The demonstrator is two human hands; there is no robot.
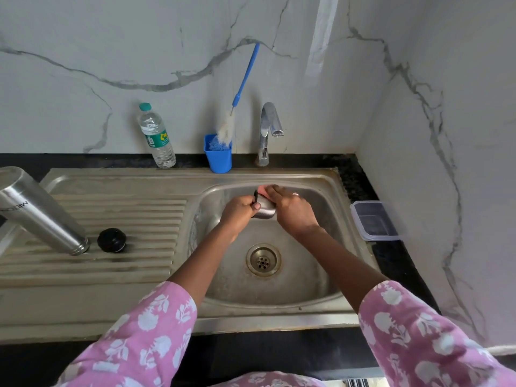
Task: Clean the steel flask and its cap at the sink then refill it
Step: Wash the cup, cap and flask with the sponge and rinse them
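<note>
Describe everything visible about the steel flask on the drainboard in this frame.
The steel flask is a tall cylinder of brushed, shiny metal with dark lettering printed on its side. It stands upside down and tilted on the ribbed drainboard, its narrow threaded mouth resting on the ridges and its wider base running off the picture's left edge. It is uncapped; a black stopper sits just beside its mouth, and whether they touch is unclear. Neither of the hands touches it.

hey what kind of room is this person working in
Most likely a home kitchen: a steel sink with ribbed drainboard set in a dark counter, a chrome tap against marble-look wall, and a bottle brush in a blue cup.
</note>
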